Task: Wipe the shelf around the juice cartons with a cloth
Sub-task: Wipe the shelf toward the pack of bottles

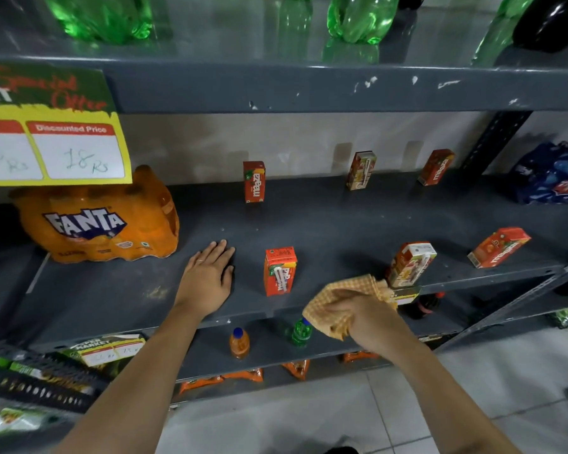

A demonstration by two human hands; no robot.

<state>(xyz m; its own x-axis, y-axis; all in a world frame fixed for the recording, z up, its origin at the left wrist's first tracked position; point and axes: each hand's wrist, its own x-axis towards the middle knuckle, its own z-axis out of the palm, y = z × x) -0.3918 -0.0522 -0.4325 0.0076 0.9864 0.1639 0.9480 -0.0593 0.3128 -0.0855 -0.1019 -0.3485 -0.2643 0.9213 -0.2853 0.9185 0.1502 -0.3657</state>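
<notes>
Several small red juice cartons stand apart on the dark grey shelf [325, 224]: three along the back, e.g. one carton [254, 181], and three near the front, among them a front carton [279, 271] and a tilted carton [410, 264]. My right hand [363, 317] is shut on a bunched yellow checked cloth [348, 296] at the shelf's front edge, between those two front cartons. My left hand [209, 280] lies flat and open on the shelf, left of the front carton, touching nothing else.
An orange Fanta pack [95, 224] sits at the left under a yellow price sign [53, 126]. A blue pack [551, 173] is at the far right. Green bottles [358, 18] stand on the upper shelf, small bottles [239, 343] on the lower one.
</notes>
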